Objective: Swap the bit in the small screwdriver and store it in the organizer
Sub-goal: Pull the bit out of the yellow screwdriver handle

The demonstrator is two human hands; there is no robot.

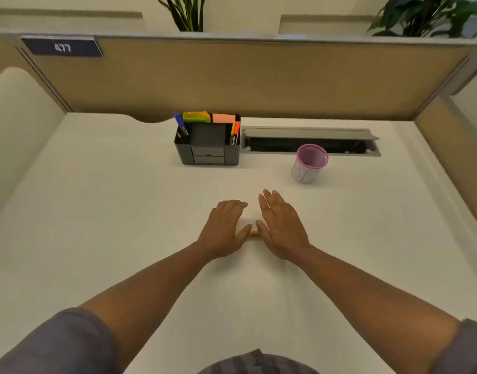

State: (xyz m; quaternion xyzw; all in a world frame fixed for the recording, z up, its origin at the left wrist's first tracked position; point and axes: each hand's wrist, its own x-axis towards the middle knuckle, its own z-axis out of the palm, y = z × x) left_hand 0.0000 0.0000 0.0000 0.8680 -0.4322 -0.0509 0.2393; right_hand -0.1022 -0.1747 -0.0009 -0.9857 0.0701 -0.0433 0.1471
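My left hand (223, 229) and my right hand (281, 225) lie palm down on the white bench (97, 211), side by side, fingers spread flat and gripping nothing. Between my 2 thumbs a short yellowish piece of the small screwdriver (254, 234) shows on the bench, touching or almost touching both hands; the rest is covered, so I cannot tell its tip or bit. Farther back, well apart from my hands, stands the dark grey organizer (209, 155), a box with 2 small drawers in its front and open compartments above. In its left compartment stand a blue pen (180, 124) and a pencil; behind are green, yellow and orange sticky notes (196, 117) and a salmon pad (223, 118); at its right side stand orange and red markers (235, 132), their lettering too small to read. To the right sits a pink-rimmed mesh cup (308, 164), in front of an open cable tray (310, 143) sunk in the bench. On the tan partition (259, 76) a blue plate (62, 47) reads 477.
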